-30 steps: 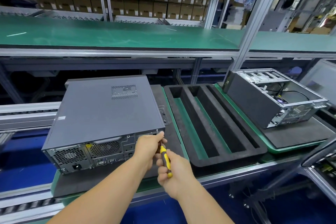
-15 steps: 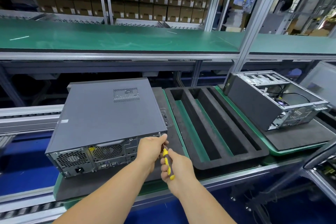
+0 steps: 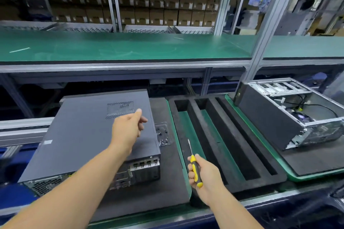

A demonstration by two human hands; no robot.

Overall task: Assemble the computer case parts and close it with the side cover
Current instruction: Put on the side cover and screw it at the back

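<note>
Left hand hovers loosely curled over the case; right hand grips the screwdriver. Case looks heavy, stiff: I'd lift by its edges.

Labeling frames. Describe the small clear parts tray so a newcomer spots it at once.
Start at the closed grey computer case on the black mat. Against its right side, before the slotted black foam tray, lies the clear parts tray. It alone is transparent, with small dark parts inside.

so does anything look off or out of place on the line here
Nothing is spilled or damaged. The one contrast: the computer case on the right lies open with no side cover, cables exposed, while the closed case on the left has its cover on.
</note>
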